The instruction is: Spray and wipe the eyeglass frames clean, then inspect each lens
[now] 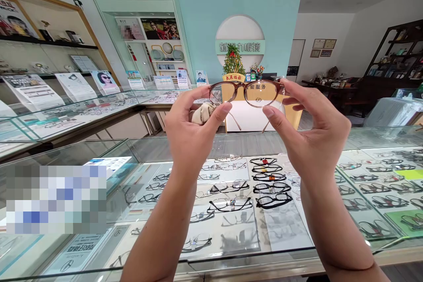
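Note:
A pair of eyeglasses (244, 86) with a brown, partly clear frame is held up at eye level above the glass display case. My left hand (194, 128) grips its left rim between thumb and fingers. Bunched in that same palm is a cream-coloured cloth (202, 114). On the other side, my right hand (310, 123) pinches the right rim, with the thumb below and the index finger above. Two thin gold temples hang down and away behind the lenses.
Below my arms stands a glass display case (228, 253) with rows of spectacle frames (271, 176) inside. Another glass counter (145, 97) runs along the left, with upright cards on it. Farther off are a wooden reception desk (229, 92) and a potted plant (233, 59).

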{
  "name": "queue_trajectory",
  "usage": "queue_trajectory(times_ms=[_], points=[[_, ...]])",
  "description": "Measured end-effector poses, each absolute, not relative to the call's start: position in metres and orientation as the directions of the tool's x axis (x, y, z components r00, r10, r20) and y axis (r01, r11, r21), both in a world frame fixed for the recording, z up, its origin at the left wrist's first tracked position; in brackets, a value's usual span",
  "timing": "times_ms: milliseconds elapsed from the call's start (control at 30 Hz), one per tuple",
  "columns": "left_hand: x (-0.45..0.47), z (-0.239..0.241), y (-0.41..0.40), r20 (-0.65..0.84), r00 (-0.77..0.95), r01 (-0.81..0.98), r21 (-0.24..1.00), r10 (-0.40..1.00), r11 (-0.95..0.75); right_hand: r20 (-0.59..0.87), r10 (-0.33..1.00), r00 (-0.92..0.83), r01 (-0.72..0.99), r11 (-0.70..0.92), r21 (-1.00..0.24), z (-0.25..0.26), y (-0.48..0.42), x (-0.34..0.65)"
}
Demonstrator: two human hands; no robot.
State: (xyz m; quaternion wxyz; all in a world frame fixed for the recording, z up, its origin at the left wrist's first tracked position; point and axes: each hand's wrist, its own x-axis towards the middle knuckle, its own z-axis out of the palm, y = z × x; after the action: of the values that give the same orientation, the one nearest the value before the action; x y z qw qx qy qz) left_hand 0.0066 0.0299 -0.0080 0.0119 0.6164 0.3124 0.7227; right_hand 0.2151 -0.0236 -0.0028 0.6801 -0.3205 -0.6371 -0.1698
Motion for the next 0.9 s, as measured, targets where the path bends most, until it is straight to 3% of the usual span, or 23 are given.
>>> queue_trajectory(times_ms=[700,900], points=[[0.003,-0.009,0.049,0.864,-0.19,0.2,0.499,0.466,-0.843,0.959,0.224,0.172,0.662,0.695,-0.281,0.0,-0.03,0.213],[0.006,-0.009,0.042,0.916,-0.283,0.338,0.372,0.284,-0.865,0.949,0.286,0.135,0.66,0.688,-0.302,-0.002,-0.017,0.218]])
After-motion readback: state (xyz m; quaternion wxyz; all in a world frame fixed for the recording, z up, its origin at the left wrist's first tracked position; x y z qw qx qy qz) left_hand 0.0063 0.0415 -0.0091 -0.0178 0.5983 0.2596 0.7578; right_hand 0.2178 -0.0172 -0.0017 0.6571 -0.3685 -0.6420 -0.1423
